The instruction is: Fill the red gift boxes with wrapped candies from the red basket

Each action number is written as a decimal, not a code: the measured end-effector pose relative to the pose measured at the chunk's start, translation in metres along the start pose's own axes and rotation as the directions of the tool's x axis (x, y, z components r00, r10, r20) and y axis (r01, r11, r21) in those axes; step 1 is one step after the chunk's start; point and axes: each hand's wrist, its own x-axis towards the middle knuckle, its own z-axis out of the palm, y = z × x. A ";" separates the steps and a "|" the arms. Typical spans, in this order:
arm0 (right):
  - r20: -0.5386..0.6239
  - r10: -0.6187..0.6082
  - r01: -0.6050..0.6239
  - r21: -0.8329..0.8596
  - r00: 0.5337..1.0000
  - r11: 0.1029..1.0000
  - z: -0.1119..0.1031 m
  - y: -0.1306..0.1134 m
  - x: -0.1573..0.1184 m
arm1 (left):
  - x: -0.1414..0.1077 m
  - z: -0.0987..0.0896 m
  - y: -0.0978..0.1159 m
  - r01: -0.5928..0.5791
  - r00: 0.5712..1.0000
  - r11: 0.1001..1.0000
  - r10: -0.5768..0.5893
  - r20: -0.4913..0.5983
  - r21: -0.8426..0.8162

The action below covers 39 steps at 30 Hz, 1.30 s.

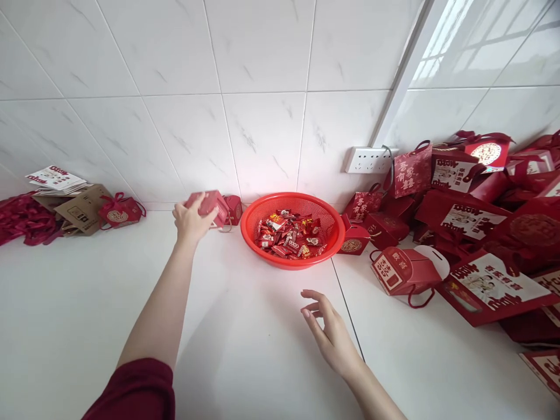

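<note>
The left grip (195, 217) is clasping one red box (216, 205) near the wall (179, 146). One small box (235, 211) is sitting between it and one red basket (289, 263). The basket is holding many wrapped sweets (291, 234) — too many to count. The right grip (317, 318) is hanging loosely open. The white tabletop (245, 326) is stretching wide — a dark line (342, 289) is crossing it.

A white countertop (245, 344) (a dark seam (346, 303) crosses it) carries a red basket (292, 265); heaped red gift boxes (475, 221) lie at right; a ribboned box (121, 216) and brown cardboard (82, 211) at left.
</note>
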 end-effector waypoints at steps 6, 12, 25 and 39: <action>-0.052 0.008 -0.010 -0.043 0.999 0.999 -0.003 0.006 0.003 | 0.085 0.027 0.043 -0.063 0.998 0.998 0.063 -0.001 0.006; -0.086 0.017 -0.022 -0.058 0.996 0.998 -0.008 0.005 0.009 | 0.100 0.078 0.037 -0.067 0.995 0.996 0.063 0.083 0.050; -0.080 -0.021 0.013 -0.101 0.997 0.995 -0.011 0.000 0.004 | 0.136 0.081 0.025 -0.125 0.971 0.990 0.108 0.215 0.067; -0.053 0.008 -0.014 -0.122 0.999 0.992 -0.009 0.000 0.007 | 0.124 0.096 0.036 -0.062 0.989 0.997 0.055 0.135 0.045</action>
